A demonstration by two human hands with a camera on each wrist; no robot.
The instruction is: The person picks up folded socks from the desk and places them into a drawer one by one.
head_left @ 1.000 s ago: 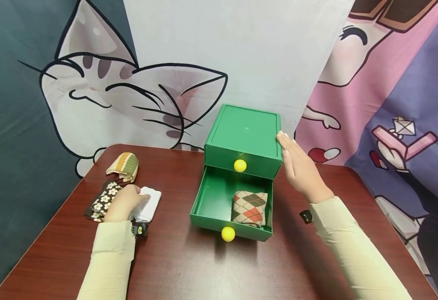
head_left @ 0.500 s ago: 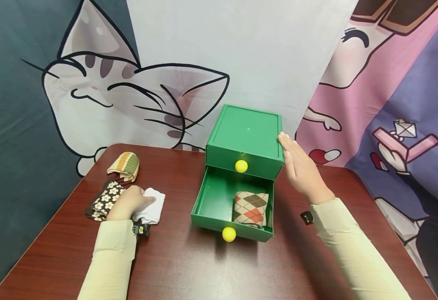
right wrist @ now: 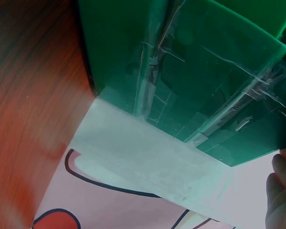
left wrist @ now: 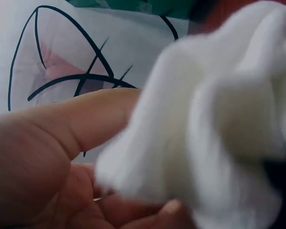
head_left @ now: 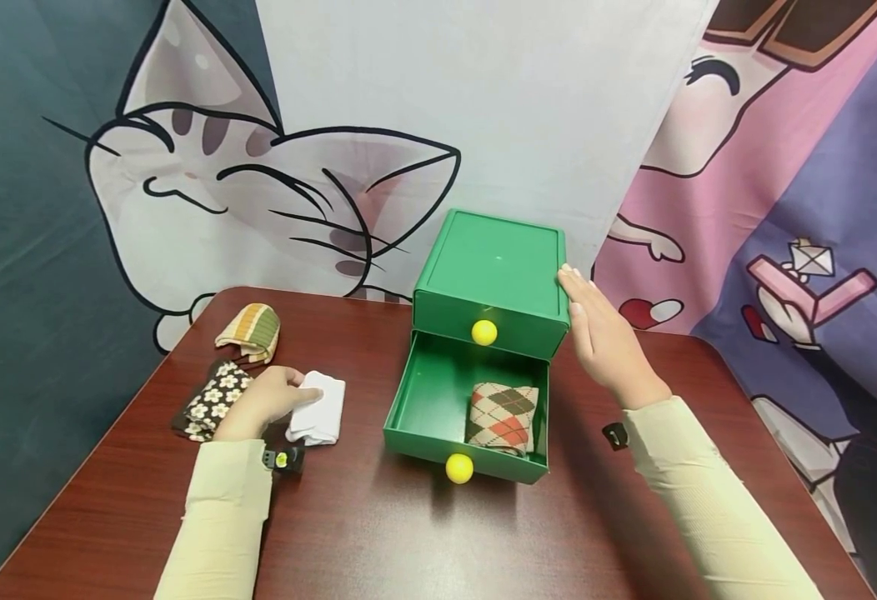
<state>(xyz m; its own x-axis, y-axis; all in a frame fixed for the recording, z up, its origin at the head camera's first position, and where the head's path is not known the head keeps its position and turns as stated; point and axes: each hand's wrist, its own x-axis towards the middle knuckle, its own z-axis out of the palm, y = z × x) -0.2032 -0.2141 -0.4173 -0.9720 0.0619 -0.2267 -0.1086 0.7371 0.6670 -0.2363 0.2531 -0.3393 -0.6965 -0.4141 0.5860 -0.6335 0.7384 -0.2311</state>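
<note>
My left hand (head_left: 258, 404) pinches a folded white sock (head_left: 322, 408) between thumb and fingers, left of the green drawer box (head_left: 494, 258). In the left wrist view the sock (left wrist: 181, 119) is soft, bunched cloth with the thumb along its side. My right hand (head_left: 599, 337) lies with straight fingers against the box's upper right side; its fingertips (right wrist: 281, 186) show at the edge of the right wrist view. The lower drawer (head_left: 427, 396) is pulled out and holds a folded argyle sock (head_left: 502, 417) on its right side. The upper drawer is closed.
A black floral folded cloth piece (head_left: 217, 402) and a striped one (head_left: 253, 330) lie at the table's left, beside and beyond the left hand. Yellow ball knobs (head_left: 459, 468) stick out from the drawer fronts. A printed curtain (head_left: 378, 75) hangs behind the brown table (head_left: 378, 542).
My left hand has moved slightly to the right with the white sock, away from the floral piece. The right hand and the drawer box stay as they were.
</note>
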